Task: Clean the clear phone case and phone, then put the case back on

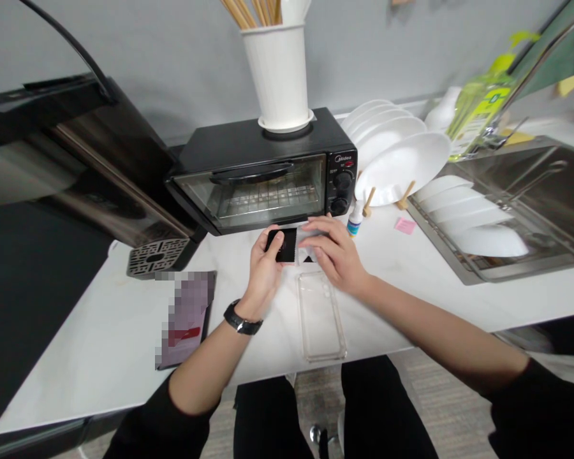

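Note:
A small black packet [287,247] with a jagged edge is in my left hand [266,261], the thumb pressed on its face. Close to the packet's right side, my right hand [333,250] has its fingers apart, over a whitish piece with a dark corner; whether the fingers touch it is unclear. Below the hands a clear phone case [320,317] lies on the white counter [95,325]. To the left lies a phone or tablet [189,319], partly pixelated. Just right of my right hand stands a small white and blue bottle [354,220].
Behind the hands is a black toaster oven [268,146] bearing a white cup [278,70]. Plates [406,166] stand in a rack, beside a sink [540,191] with bowls [488,241]. A coffee machine [124,146] is at left; a pink note [405,225] lies right.

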The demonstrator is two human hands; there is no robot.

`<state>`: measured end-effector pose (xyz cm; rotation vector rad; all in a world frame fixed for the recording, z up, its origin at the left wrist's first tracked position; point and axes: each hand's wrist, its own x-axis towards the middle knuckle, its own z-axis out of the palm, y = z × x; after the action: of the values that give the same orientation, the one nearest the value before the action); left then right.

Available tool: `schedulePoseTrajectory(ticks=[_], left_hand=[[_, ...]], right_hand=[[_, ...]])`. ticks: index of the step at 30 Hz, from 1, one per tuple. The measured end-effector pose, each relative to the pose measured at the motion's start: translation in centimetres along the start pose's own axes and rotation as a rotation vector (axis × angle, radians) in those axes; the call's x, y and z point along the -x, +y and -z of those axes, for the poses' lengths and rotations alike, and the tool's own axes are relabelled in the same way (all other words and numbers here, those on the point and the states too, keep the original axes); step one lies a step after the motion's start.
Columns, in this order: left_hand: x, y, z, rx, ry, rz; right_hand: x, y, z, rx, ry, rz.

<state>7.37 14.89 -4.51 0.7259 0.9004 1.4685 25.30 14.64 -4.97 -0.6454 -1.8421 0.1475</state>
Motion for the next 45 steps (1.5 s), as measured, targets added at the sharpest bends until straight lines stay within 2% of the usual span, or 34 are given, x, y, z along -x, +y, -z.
schedulePoseTrajectory(ticks=[3, 5, 7, 10, 13, 16, 20, 23, 27, 30, 32, 35, 37, 42, 43, 45], left_hand=[[0.0, -0.3, -0.2, 0.091, 0.036, 0.146], [0.0, -0.5, -0.4, 0.106, 0.065, 0.257], [0.2, -0.6, -0.6, 0.102, 0.094, 0.286], [0.6, -0.6, -0.6, 0.045, 0.086, 0.178], [0.9, -0.5, -0.5, -0.072, 0.015, 0.065], [0.9, -0.5, -0.3, -0.180, -0.074, 0.007], [0.7, -0.3, -0.1, -0.242, -0.182, -0.057], [0.5, 0.5, 0.0, -0.326, -0.263, -0.063], [0.9, 1.6, -0.1, -0.541, -0.436, -0.078], [1.6, 1.4, -0.4, -0.728, -0.567, -0.110], [2.0, 0.6, -0.5, -0.854, -0.596, -0.192], [2.3, -0.7, -0.5, -0.936, -0.534, -0.329], [2.3, -1.2, -0.5, -0.883, -0.468, -0.365], [1.7, -0.5, -0.2, -0.697, -0.234, -0.496], [1.6, -0.2, -0.2, -0.714, -0.218, -0.510], [1.7, 0.1, -0.2, -0.812, -0.250, -0.498]], right_hand=[[-0.2, 0.2, 0.1, 0.024, -0.073, 0.106], [-0.3, 0.2, 0.2, 0.005, -0.064, 0.071], [-0.3, 0.2, 0.2, -0.037, -0.021, -0.023], [0.0, 0.9, -0.2, -0.102, 0.054, -0.195], [0.4, 2.0, -0.6, -0.212, 0.115, -0.329], [0.2, 2.2, -0.7, -0.497, 0.217, -0.464], [-0.9, 0.6, 0.0, -0.805, 0.302, -0.588], [-1.4, -0.4, 0.6, -0.829, 0.329, -0.606], [-1.4, -0.2, 0.9, -0.798, 0.363, -0.648], [-1.3, 0.2, 1.0, -0.771, 0.396, -0.676], [-1.3, 0.3, 1.0, -0.751, 0.397, -0.687], [-0.8, 0.0, 0.5, -0.724, 0.349, -0.689], [0.1, -0.4, -0.3, -0.661, 0.269, -0.677], [2.2, -1.2, -2.2, -0.485, -0.184, -0.508], [2.2, -1.2, -2.3, -0.479, -0.223, -0.478], [2.0, -1.3, -2.0, -0.464, -0.186, -0.470]])
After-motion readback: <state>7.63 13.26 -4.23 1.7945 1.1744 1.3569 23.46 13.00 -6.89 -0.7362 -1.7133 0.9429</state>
